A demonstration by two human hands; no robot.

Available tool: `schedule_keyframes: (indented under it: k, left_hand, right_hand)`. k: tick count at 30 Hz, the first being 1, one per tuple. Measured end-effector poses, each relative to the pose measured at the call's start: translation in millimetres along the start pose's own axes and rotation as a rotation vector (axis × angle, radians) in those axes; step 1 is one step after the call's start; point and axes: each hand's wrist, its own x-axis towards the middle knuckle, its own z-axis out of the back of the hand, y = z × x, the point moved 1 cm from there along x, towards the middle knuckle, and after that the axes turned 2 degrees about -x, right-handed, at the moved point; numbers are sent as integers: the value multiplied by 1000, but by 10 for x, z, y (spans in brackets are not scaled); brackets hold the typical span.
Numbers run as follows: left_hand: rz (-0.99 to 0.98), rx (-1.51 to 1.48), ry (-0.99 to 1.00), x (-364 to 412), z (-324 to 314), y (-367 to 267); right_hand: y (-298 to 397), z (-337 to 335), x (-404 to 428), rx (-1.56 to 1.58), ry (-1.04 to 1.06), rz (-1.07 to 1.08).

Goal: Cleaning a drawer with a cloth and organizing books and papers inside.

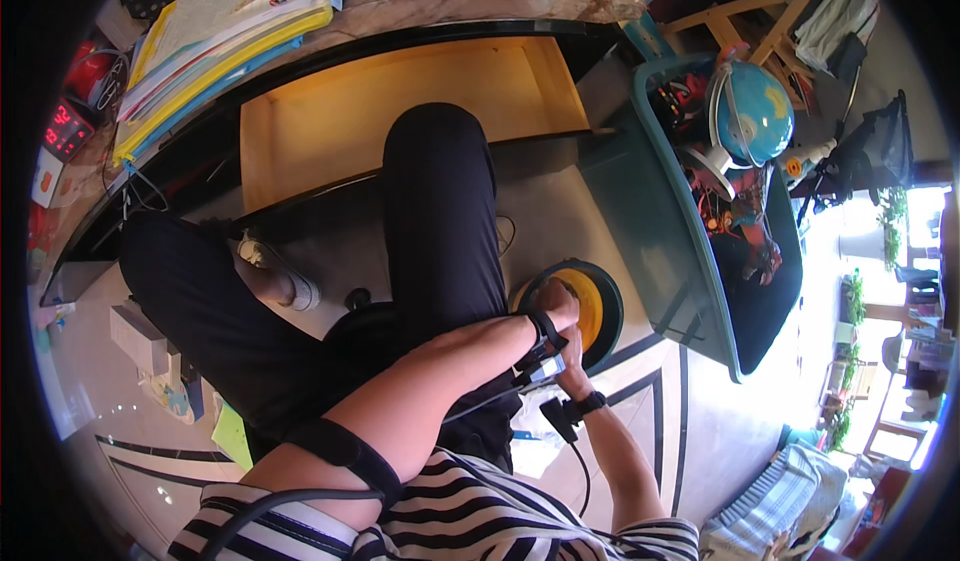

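Note:
Both of my hands are together at a dark round bucket [613, 336] on the floor to my right. A yellow, round inner surface [591, 309] shows inside it. My left hand [556, 303] reaches across my lap and is bent down over the near side of the bucket. Just below it, my right hand [572, 342] meets it at the rim. The fingers of both hands are mostly hidden, so what they hold, if anything, cannot be made out. Dark straps with small devices and cables sit on both wrists.
A wooden drawer [315, 137] stands pulled out before my knees. Beside the bucket is a large grey-green bin [645, 208] holding a globe [754, 114] and toys. Folders and papers [225, 43] lie on the stone-like top. Boxes [142, 339] stand on the floor at left.

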Motion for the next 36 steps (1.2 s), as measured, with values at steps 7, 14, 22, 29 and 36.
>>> schedule_keyframes:
  k: [7,14,22,29,36]
  left_hand:
    - [-150,-241,-219,-56,-508,5]
    - [-447,-44,103,-201,-701,-364]
    - [-1074,-387,-217,-1022,1491,-1712]
    - [-1110,-315,-216,-839,3700,-620]
    - [-504,-39,-350,-642,4588,640]
  right_hand:
    - [243,574,-152,153,48,-135]
    - [-29,899,-386,624,84,-174]
    - [2126,2256,528,912,-87,-91]
    - [3478,1371,1592,797,614,81]
    - [4060,38,1892,764,1099,-12]
